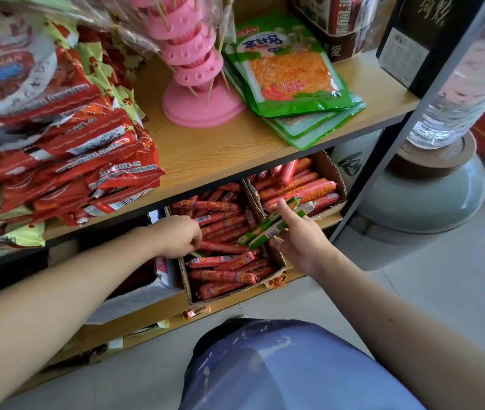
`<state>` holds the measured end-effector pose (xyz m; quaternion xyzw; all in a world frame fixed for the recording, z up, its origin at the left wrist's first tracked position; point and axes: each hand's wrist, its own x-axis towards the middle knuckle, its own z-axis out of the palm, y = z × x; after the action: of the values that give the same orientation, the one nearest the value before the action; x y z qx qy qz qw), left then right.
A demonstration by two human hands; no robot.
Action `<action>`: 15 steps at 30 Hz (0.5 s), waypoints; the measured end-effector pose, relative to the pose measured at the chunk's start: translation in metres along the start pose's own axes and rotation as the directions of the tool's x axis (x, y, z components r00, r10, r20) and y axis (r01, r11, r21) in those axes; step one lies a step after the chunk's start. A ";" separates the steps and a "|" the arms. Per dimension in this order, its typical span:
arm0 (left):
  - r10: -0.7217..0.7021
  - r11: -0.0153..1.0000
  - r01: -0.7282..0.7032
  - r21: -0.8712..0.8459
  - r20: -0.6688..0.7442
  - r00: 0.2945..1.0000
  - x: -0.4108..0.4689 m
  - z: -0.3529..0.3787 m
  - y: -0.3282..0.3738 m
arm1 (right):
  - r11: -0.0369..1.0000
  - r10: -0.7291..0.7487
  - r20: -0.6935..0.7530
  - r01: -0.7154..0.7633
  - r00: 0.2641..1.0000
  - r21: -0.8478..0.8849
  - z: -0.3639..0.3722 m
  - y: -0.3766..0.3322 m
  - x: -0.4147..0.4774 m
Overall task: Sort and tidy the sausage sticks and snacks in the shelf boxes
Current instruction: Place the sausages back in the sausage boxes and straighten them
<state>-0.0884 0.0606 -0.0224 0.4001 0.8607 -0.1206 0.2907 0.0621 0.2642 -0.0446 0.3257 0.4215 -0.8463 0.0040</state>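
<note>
On the lower shelf stands a cardboard box [280, 269] full of thin red sausage sticks [223, 276]. To its right, a second box [340, 176] holds thicker red sausages [300, 189]. My right hand [300, 244] grips a small bundle of green-wrapped sausage sticks [274, 224] above the gap between the two boxes. My left hand [179, 236] reaches into the left side of the thin-stick box, fingers curled down among the sticks; what they hold is hidden.
The upper shelf board [205, 149] carries piled red snack bags [93, 161], a pink skewer stand [197, 69] and green snack pouches [291, 72]. A grey ceramic jar [425, 196] stands on the floor beside the shelf post. An open white-lined box [134, 297] sits to the left.
</note>
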 end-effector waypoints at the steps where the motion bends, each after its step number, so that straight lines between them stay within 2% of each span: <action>1: 0.006 0.996 -0.009 0.085 0.037 0.999 0.000 0.005 -0.002 | 1.000 0.004 -0.004 -0.004 1.000 -0.024 0.000 0.003 0.000; 3: 0.034 0.989 -0.041 0.139 0.049 0.998 0.002 0.013 -0.006 | 0.999 0.025 0.003 -0.025 1.000 -0.045 0.002 0.007 0.001; 6: 0.083 0.990 -0.086 0.111 0.031 0.996 0.008 0.020 -0.007 | 0.998 0.044 0.007 -0.044 0.999 -0.049 0.005 0.008 0.001; 10: 0.114 0.973 -0.133 0.190 0.108 0.988 0.014 0.026 0.002 | 0.997 0.082 0.002 -0.082 0.997 0.013 0.008 0.009 0.002; 12: 0.083 0.974 -0.110 0.199 0.141 0.987 0.016 0.029 0.005 | 0.996 0.089 0.001 -0.089 0.996 0.026 0.010 0.009 0.002; 15: 0.052 0.977 -0.074 0.198 0.111 0.992 0.022 0.030 0.004 | 0.995 0.090 0.008 -0.091 0.996 0.031 0.011 0.010 0.003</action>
<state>-0.0845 0.0636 -0.0595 0.4477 0.8144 -0.2190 0.2972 0.0564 0.2508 -0.0483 0.3416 0.3929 -0.8529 0.0387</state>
